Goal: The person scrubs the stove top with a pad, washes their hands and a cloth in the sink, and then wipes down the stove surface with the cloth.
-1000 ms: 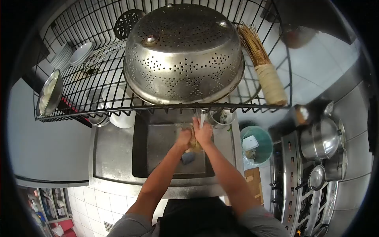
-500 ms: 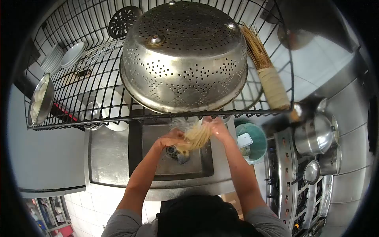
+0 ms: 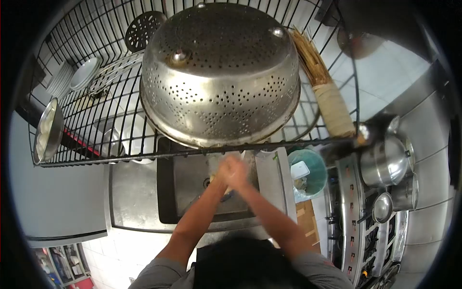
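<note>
Over the metal sink (image 3: 185, 168), my left hand (image 3: 225, 169) and my right hand (image 3: 238, 172) are pressed together, blurred by motion. Their fingers look folded round each other, and whatever may be between them is hidden. A bit of something yellowish (image 3: 212, 177) shows beside my left hand, near the dark drain (image 3: 206, 183). Below my wrists a bluish thing (image 3: 226, 196) lies low in the sink, partly covered by my forearms.
A wire rack (image 3: 192, 151) spans above the sink, bearing a large upturned colander (image 3: 221, 82), a bundled brush (image 3: 332, 108), plates (image 3: 84, 73) and a bowl (image 3: 49, 132). Right of the sink are a green bin (image 3: 315, 168) and a stove (image 3: 349, 216) with pots (image 3: 385, 161).
My hands were apart with a pale, strand-like bunch between them; now they have come together and the bunch no longer shows. The view has shifted slightly.
</note>
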Tool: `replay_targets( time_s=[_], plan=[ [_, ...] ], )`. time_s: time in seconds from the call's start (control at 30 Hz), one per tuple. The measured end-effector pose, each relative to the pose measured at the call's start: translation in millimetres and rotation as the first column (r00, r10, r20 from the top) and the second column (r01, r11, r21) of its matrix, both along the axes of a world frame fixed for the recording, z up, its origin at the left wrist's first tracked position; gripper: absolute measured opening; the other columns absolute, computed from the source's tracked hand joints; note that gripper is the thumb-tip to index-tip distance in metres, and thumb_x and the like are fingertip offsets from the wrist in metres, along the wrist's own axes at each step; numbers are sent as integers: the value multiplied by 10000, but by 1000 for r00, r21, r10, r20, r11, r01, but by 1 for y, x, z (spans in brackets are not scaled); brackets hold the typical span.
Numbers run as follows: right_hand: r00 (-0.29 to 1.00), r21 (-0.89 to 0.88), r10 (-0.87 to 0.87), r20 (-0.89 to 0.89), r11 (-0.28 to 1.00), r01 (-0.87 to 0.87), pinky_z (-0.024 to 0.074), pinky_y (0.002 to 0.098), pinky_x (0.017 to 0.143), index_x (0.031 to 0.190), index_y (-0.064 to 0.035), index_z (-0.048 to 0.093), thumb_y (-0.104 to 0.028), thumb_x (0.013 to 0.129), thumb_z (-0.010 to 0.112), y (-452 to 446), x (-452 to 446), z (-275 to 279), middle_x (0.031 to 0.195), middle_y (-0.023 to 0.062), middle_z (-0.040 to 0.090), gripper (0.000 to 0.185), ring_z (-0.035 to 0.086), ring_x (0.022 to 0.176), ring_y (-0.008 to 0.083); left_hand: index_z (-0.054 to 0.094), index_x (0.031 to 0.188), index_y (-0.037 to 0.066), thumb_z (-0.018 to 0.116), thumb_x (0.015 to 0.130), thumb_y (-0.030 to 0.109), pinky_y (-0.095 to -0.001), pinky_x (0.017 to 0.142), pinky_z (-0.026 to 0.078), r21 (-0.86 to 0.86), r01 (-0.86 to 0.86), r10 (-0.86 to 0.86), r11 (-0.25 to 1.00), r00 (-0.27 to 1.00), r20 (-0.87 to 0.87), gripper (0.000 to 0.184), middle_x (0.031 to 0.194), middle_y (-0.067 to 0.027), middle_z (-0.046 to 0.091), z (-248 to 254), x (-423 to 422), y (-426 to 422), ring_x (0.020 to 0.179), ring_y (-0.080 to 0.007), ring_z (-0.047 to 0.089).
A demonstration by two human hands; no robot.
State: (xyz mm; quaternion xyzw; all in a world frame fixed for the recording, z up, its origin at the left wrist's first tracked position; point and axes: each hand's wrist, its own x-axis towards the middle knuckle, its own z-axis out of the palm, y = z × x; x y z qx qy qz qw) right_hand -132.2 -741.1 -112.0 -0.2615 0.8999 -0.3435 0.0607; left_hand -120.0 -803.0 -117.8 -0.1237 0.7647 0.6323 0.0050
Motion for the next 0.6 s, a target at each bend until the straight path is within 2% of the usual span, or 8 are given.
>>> replay_targets(
  time_s=[0.07, 0.13, 0.2, 0.27, 0.33, 0.4, 0.5, 0.6],
  plan=[
    [980, 207, 190, -62, 963, -173, 531, 443, 670, 1106, -176, 602, -355, 813, 656, 4, 9, -9, 981, 127, 641, 348, 624, 874, 279, 531, 1093, 56, 393, 957, 257, -367, 809, 465, 912, 120, 215, 392, 952, -218, 279, 991, -76, 588, 26, 8, 3, 895, -229, 573],
    [983, -83, -16, -185, 997, 1, 462, 441, 710, 909, -36, 598, -379, 794, 648, 24, -2, 84, 768, 194, 617, 365, 608, 763, 368, 558, 1036, 66, 365, 969, 302, -384, 785, 469, 671, 535, 130, -514, 821, -556, 312, 957, -51, 611, 13, 4, -1, 863, -232, 585],
    [986, -240, -166, -19, 958, 156, 467, 430, 726, 884, -33, 587, -455, 774, 660, 41, -24, 101, 710, 191, 604, 442, 609, 740, 365, 547, 1083, 49, 434, 957, 354, -376, 826, 467, 898, -327, 91, 295, 945, 314, 349, 984, -86, 594, 72, 16, -6, 891, -229, 573],
    [911, -98, 400, 99, 915, -391, 475, 431, 705, 882, -36, 594, -482, 750, 681, 64, -44, 105, 697, 181, 606, 474, 612, 725, 357, 582, 1029, 44, 530, 924, 299, -335, 802, 462, 897, -287, 8, 335, 953, 302, 280, 921, -53, 610, 93, 23, -37, 870, -180, 567],
    [819, 423, 432, 378, 706, -568, 484, 419, 707, 969, -22, 592, -461, 768, 674, 77, -58, 155, 825, 175, 633, 491, 604, 768, 348, 610, 1015, 39, 635, 862, 204, -307, 794, 450, 301, 303, -314, 904, 949, -10, 226, 884, -32, 622, 99, 26, -62, 862, -134, 552],
    [746, -220, 188, 639, 974, -57, 484, 401, 681, 1014, 7, 581, -373, 810, 666, 99, -69, 165, 902, 139, 645, 440, 608, 765, 276, 616, 1044, 29, 689, 804, 121, -301, 798, 441, 232, 401, -412, 886, 911, -2, 267, 885, -34, 632, 94, 29, -72, 863, -108, 540],
    [914, -332, -24, 406, 928, 171, 482, 365, 683, 982, 17, 584, -251, 831, 656, 94, -70, 119, 872, 79, 634, 316, 591, 758, 202, 580, 1123, 28, 627, 852, 143, -322, 823, 448, 303, 328, -343, 895, 939, -4, 298, 996, -62, 621, 50, 18, -71, 921, -145, 551],
    [987, -571, 49, 153, 820, 47, 476, 378, 647, 862, -44, 605, -172, 765, 674, 40, -8, 118, 804, 88, 611, 175, 593, 736, 225, 458, 1255, 42, 457, 944, 227, -349, 926, 419, 902, -258, 333, 347, 933, 139, 362, 1199, -83, 520, 51, -1, -23, 1112, -202, 495]
  ],
)
